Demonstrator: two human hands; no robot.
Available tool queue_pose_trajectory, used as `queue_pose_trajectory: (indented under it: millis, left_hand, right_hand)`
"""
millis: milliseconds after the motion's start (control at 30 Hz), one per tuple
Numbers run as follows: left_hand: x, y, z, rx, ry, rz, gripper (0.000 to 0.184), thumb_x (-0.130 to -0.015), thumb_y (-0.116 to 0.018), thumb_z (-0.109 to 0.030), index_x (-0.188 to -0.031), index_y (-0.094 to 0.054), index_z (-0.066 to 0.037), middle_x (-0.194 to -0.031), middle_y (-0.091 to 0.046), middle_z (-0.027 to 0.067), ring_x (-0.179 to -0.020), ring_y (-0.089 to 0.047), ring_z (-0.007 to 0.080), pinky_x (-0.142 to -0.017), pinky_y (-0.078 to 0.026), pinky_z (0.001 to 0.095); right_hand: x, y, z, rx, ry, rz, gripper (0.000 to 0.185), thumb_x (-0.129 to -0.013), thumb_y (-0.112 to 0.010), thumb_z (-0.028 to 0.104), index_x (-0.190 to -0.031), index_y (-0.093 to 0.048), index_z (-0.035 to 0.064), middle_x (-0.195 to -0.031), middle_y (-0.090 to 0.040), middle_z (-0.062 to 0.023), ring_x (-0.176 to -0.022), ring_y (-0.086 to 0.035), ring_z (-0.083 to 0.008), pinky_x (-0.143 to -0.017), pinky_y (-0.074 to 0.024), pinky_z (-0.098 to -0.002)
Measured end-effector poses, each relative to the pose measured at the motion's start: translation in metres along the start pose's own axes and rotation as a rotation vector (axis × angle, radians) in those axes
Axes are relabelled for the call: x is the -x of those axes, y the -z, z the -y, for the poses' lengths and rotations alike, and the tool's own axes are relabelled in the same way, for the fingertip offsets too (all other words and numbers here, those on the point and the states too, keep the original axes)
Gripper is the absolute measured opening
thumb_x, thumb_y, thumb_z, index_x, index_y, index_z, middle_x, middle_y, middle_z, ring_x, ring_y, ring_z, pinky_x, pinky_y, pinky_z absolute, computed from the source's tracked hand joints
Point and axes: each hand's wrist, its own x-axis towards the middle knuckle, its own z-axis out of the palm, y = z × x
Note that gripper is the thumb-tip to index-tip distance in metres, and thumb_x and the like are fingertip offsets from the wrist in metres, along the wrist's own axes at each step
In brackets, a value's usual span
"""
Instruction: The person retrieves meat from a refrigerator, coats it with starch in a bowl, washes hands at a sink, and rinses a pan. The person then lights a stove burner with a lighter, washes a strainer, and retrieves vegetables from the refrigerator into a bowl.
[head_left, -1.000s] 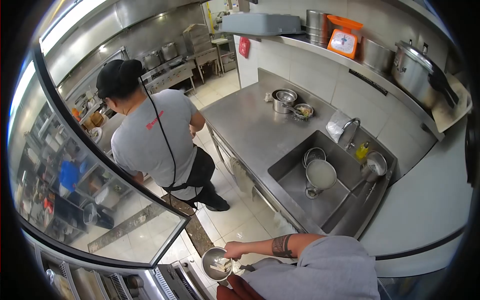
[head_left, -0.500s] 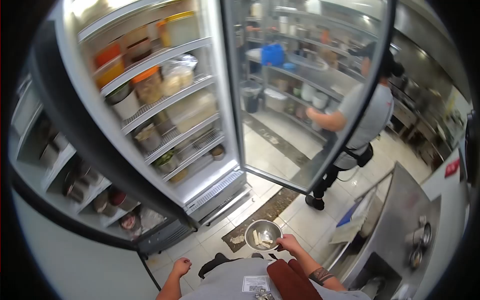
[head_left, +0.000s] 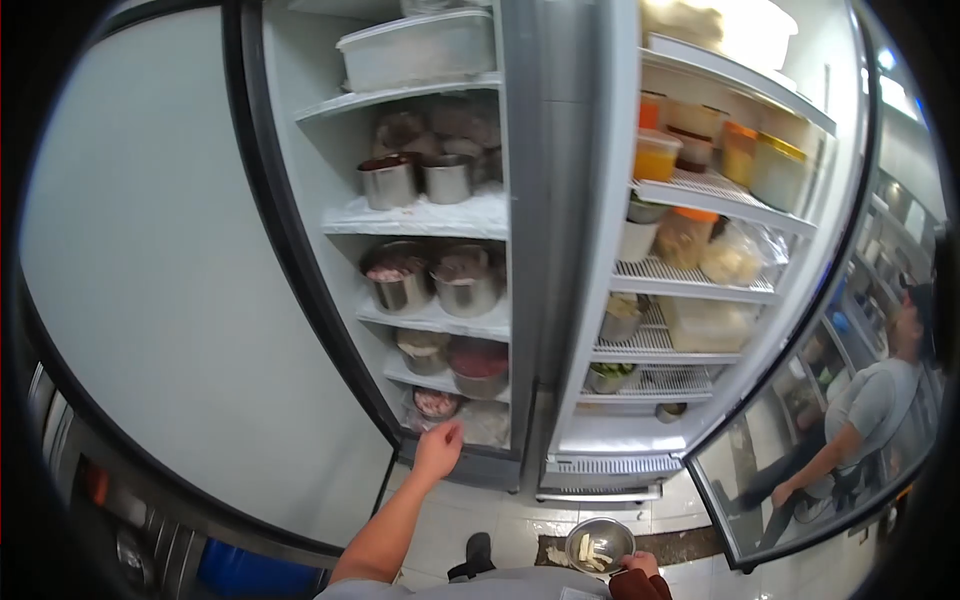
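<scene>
My right hand grips the rim of a round metal bowl that holds several pale strips. My left hand is stretched forward at the foot of the left cabinet, near a small container of pinkish pieces and a clear plastic bag on the bottom shelf. Its fingers are bent together; whether anything is between them is too small to make out. Above stand metal pots, one with dark red contents and one with pale contents.
An open solid door fills the left. To the right, a lit refrigerator holds tubs, bags and pots, with its glass door open. Through the glass a person in a grey shirt is visible. Tiled floor lies below.
The view has swung left to the two cabinets. My left hand has moved forward and up to the left cabinet's bottom shelf. The bowl remains in my right hand.
</scene>
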Motion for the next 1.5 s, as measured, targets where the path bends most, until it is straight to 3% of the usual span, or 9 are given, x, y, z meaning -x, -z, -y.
queue_pose_trajectory:
  millis: [200, 400, 800, 833, 867, 1167, 1267, 1400, 1500]
  left_hand:
    - [-0.186, 0.096, -0.119, 0.08, -0.575, -0.369, 0.029, -0.085, -0.066, -0.011, -0.113, -0.066, -0.006, -0.108, -0.065, 0.0146, -0.101, -0.063, 0.0324, -0.089, -0.05, 0.0396]
    - [-0.32, 0.143, -0.186, -0.279, -0.819, -0.298, 0.044, -0.078, -0.069, -0.011, -0.122, -0.064, -0.005, -0.139, -0.052, 0.0167, -0.129, -0.046, 0.0376, -0.108, -0.04, 0.0448]
    - [-0.377, 0.127, -0.2, -0.569, -0.813, -0.187, 0.02, -0.077, -0.073, -0.013, -0.091, -0.07, 0.001, -0.135, -0.049, 0.0206, -0.129, -0.041, 0.0409, -0.107, -0.039, 0.0458]
    - [-0.378, 0.125, -0.197, -0.583, -0.827, -0.194, 0.02, -0.078, -0.073, -0.014, -0.091, -0.07, 0.0, -0.137, -0.048, 0.0213, -0.129, -0.04, 0.0412, -0.107, -0.038, 0.0466]
    - [-0.377, 0.124, -0.197, -0.6, -0.844, -0.168, 0.02, -0.078, -0.073, -0.014, -0.091, -0.07, 0.0, -0.137, -0.048, 0.0213, -0.129, -0.04, 0.0412, -0.107, -0.038, 0.0466]
    - [-0.364, 0.123, -0.201, -0.625, -0.663, -0.216, 0.028, -0.087, -0.071, -0.029, -0.095, -0.074, -0.003, -0.147, -0.043, 0.025, -0.138, -0.037, 0.0421, -0.115, -0.031, 0.0456]
    - [-0.366, 0.126, -0.191, -0.64, -0.685, -0.262, 0.03, -0.086, -0.071, -0.028, -0.095, -0.073, 0.0, -0.144, -0.047, 0.0261, -0.135, -0.042, 0.0417, -0.113, -0.035, 0.0458]
    - [-0.343, 0.131, -0.203, -0.526, -0.535, -0.195, 0.033, -0.087, -0.07, -0.031, -0.097, -0.074, 0.0, -0.146, -0.046, 0.02, -0.134, -0.044, 0.0349, -0.108, -0.04, 0.0426]
    - [-0.325, 0.131, -0.214, -0.526, -0.507, -0.215, 0.033, -0.087, -0.069, -0.032, -0.096, -0.074, -0.001, -0.147, -0.046, 0.0164, -0.134, -0.045, 0.033, -0.106, -0.042, 0.0427]
  right_hand:
    - [0.014, -0.063, 0.128, -0.069, 0.081, 0.097, 0.02, -0.072, -0.074, 0.017, -0.075, -0.068, -0.0023, -0.067, -0.066, -0.0103, -0.06, -0.061, -0.0182, -0.058, -0.0479, -0.0329]
    - [-0.025, -0.115, 0.149, -0.159, 0.131, 0.143, 0.015, -0.082, -0.067, 0.01, -0.087, -0.069, -0.0043, -0.074, -0.069, -0.0096, -0.064, -0.067, -0.0184, -0.064, -0.0566, -0.0327]
    - [-0.052, -0.164, 0.047, -0.262, 0.101, -0.186, 0.014, -0.08, -0.069, 0.015, -0.083, -0.072, 0.0014, -0.068, -0.067, -0.0059, -0.057, -0.062, -0.0142, -0.052, -0.0506, -0.031]
    - [-0.052, -0.165, 0.042, -0.299, 0.058, -0.193, 0.031, -0.073, -0.07, 0.025, -0.082, -0.069, -0.0049, -0.077, -0.069, -0.0196, -0.074, -0.068, -0.0262, -0.069, -0.0535, -0.0419]
    - [-0.047, -0.163, 0.043, -0.261, 0.071, -0.243, 0.03, -0.072, -0.07, 0.024, -0.081, -0.068, -0.0052, -0.074, -0.068, -0.0174, -0.072, -0.067, -0.0236, -0.066, -0.0534, -0.0406]
    - [-0.001, -0.108, 0.051, -0.554, 0.116, -0.138, 0.014, -0.081, -0.061, 0.006, -0.083, -0.067, -0.0057, -0.07, -0.065, -0.0105, -0.059, -0.064, -0.0191, -0.052, -0.0572, -0.0347]
    - [0.001, -0.079, 0.045, -0.446, 0.145, -0.08, 0.009, -0.076, -0.064, 0.007, -0.078, -0.068, -0.0006, -0.066, -0.064, -0.0049, -0.054, -0.058, -0.0142, -0.05, -0.0464, -0.0323]
    - [0.007, -0.036, 0.04, -0.253, 0.11, -0.084, 0.018, -0.072, -0.063, 0.002, -0.085, -0.066, -0.009, -0.07, -0.066, -0.0159, -0.061, -0.068, -0.0248, -0.05, -0.0568, -0.0383]
    - [-0.072, -0.016, -0.058, -0.446, 0.126, 0.026, 0.008, -0.07, -0.071, 0.007, -0.069, -0.068, -0.0004, -0.061, -0.064, -0.0051, -0.054, -0.059, -0.0151, -0.051, -0.0459, -0.0347]
